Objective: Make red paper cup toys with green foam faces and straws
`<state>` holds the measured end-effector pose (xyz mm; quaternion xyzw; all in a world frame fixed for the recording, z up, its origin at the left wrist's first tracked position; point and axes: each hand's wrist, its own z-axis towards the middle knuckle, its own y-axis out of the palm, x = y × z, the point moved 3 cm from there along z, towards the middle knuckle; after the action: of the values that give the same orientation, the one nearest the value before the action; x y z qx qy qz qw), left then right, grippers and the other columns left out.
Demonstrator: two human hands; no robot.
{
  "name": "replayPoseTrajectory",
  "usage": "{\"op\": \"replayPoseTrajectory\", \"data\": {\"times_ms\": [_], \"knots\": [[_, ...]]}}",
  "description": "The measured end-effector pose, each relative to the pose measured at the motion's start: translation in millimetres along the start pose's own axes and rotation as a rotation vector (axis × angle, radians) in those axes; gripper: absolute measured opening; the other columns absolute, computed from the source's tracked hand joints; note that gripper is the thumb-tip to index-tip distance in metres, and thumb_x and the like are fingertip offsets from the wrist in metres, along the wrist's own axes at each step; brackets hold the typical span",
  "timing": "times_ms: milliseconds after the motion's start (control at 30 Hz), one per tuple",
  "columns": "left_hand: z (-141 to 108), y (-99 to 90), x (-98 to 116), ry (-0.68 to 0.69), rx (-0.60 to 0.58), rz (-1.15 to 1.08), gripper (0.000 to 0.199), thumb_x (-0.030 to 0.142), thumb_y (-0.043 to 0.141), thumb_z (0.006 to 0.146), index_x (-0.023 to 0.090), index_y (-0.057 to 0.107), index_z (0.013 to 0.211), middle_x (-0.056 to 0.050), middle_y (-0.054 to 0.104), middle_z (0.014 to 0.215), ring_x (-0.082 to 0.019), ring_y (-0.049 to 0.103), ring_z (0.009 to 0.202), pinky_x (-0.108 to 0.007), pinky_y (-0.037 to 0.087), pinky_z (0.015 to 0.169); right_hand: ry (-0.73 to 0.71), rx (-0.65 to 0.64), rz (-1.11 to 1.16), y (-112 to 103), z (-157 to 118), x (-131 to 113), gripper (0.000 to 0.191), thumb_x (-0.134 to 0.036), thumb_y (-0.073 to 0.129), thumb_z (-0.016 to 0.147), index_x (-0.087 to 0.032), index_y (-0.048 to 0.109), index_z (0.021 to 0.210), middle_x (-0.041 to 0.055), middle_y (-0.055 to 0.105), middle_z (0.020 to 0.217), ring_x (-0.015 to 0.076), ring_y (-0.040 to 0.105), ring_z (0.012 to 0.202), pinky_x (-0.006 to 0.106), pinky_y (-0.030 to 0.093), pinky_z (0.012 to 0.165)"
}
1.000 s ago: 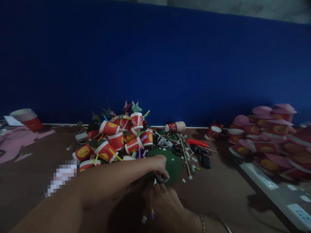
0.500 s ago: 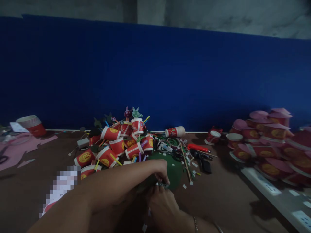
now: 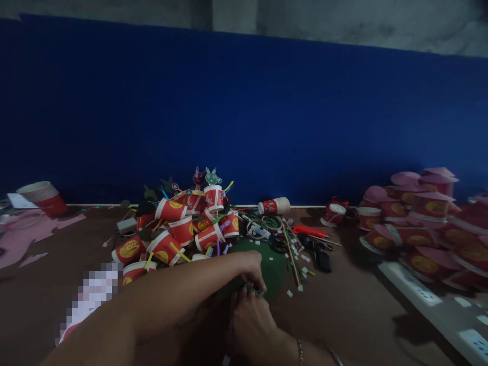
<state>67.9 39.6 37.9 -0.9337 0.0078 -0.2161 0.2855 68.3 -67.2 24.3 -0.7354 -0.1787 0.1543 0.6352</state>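
Observation:
My left hand reaches in from the left with its fingers bent down and closed on a small pale ring-shaped thing, mostly hidden by the fingers. Just below it, my right hand has its fingers curled in against the same spot; what they hold is hidden. Both hands are over the near edge of a dark green sheet. Beyond my left forearm lies a heap of red paper cups with coloured straws and animal cut-outs.
Small white squares, wooden sticks and a red-handled tool lie right of the sheet. A power strip and pink-topped cups stand at the right. Stacked cups and pink paper are at the left.
The view has shifted slightly. My right hand's fingers have come up a little closer to my left fingers, covering more of the gap. My left hand stays nearly still.

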Motion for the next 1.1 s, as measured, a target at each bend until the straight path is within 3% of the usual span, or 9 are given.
{"op": "replayPoseTrajectory", "data": {"times_ms": [600,867,1100], "knots": [[2,-0.6,-2,0.020,-0.004,-0.012,0.038,0.024,0.082,0.049,0.015,0.049,0.033,0.002,0.053,0.038,-0.013,0.056,0.048,-0.024,0.052,0.059,-0.019,0.007,0.037,10,-1,2,0.014,-0.005,0.055,0.069,-0.004,0.066,0.078,0.0248,0.066,0.083,0.0312,0.065,0.073,0.036,0.048,0.054],[-2,-1.7,-1,0.036,0.018,-0.011,0.035,0.020,0.081,0.051,0.016,0.050,0.034,0.003,0.052,0.036,-0.015,0.059,0.052,-0.028,0.052,0.064,-0.109,0.065,0.023,13,-18,15,0.015,-0.008,0.059,0.069,-0.008,0.063,0.083,0.0157,0.066,0.076,0.0274,0.065,0.070,0.028,0.043,0.047],[-4,-1.8,-1,0.046,0.022,0.000,0.037,0.019,0.079,0.052,0.016,0.047,0.033,0.003,0.049,0.035,-0.014,0.056,0.049,-0.026,0.051,0.060,-0.108,0.084,0.136,13,-39,36,0.019,-0.007,0.053,0.070,-0.015,0.061,0.086,0.0088,0.067,0.083,0.0208,0.063,0.069,0.026,0.043,0.055]]}}
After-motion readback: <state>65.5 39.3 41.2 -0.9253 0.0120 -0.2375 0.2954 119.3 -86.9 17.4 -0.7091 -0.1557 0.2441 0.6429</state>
